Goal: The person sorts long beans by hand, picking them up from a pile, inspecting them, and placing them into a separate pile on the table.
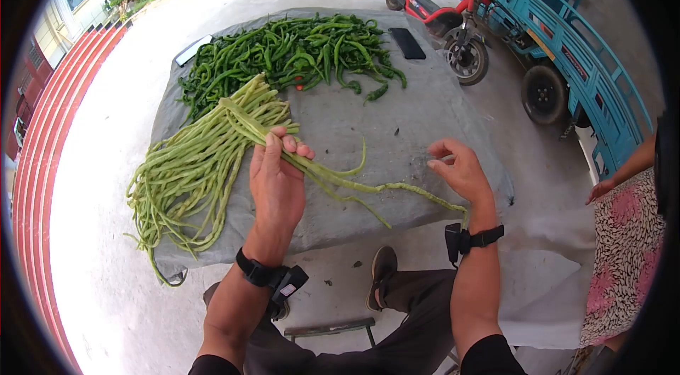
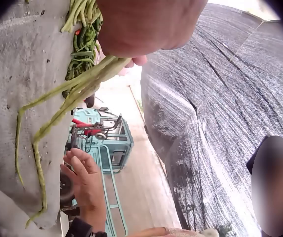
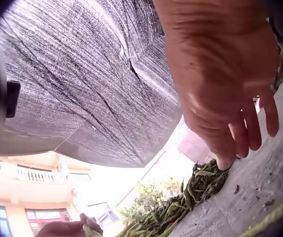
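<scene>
My left hand (image 1: 278, 180) grips several long beans (image 1: 244, 122) between thumb and fingers. Their thin tails trail to the right over the grey cloth (image 1: 418, 120), and the longest reaches toward the right wrist. In the left wrist view, two bean tails (image 2: 67, 111) hang from under the left hand (image 2: 151, 24). The right hand (image 1: 460, 169) is above the cloth's right side with fingers loosely bent and nothing held; its fingers (image 3: 252, 123) point down in the right wrist view. A large heap of long beans (image 1: 188, 173) lies left of the left hand.
Green chili peppers (image 1: 283, 49) are heaped across the far side of the cloth, a phone (image 1: 407, 43) to their right and a pale flat object (image 1: 193, 50) to their left. Beyond stand a red scooter (image 1: 439, 10) and a blue cargo tricycle (image 1: 588, 56). Someone in a patterned garment (image 1: 623, 247) is at right.
</scene>
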Available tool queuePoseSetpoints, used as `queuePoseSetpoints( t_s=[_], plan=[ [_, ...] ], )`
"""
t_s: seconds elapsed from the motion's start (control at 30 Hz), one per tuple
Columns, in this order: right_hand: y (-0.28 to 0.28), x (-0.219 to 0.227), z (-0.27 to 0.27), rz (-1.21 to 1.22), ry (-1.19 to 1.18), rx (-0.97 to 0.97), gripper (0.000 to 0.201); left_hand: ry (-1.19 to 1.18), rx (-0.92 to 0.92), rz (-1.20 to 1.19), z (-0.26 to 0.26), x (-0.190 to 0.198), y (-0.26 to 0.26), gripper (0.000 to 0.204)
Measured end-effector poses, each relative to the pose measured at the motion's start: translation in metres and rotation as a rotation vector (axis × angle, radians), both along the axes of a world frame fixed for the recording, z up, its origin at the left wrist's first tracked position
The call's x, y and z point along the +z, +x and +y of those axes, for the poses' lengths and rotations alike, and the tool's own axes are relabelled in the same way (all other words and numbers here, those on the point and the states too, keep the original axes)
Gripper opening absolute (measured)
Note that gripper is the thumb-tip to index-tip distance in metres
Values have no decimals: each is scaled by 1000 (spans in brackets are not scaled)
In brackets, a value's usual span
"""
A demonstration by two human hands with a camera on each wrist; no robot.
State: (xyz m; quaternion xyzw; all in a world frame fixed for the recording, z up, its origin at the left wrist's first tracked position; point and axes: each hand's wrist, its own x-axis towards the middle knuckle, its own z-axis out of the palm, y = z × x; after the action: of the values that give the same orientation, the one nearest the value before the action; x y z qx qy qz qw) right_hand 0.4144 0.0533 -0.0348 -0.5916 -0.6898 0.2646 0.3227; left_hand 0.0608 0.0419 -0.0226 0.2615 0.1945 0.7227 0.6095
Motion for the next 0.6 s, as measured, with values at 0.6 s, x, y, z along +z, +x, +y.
queuePoseSetpoints(
  t_s=[0.6],
  plan=[
    [-102, -33, 158, -409, 332, 21, 33, -96, -36, -31, -15, -3, 5, 24]
  ],
)
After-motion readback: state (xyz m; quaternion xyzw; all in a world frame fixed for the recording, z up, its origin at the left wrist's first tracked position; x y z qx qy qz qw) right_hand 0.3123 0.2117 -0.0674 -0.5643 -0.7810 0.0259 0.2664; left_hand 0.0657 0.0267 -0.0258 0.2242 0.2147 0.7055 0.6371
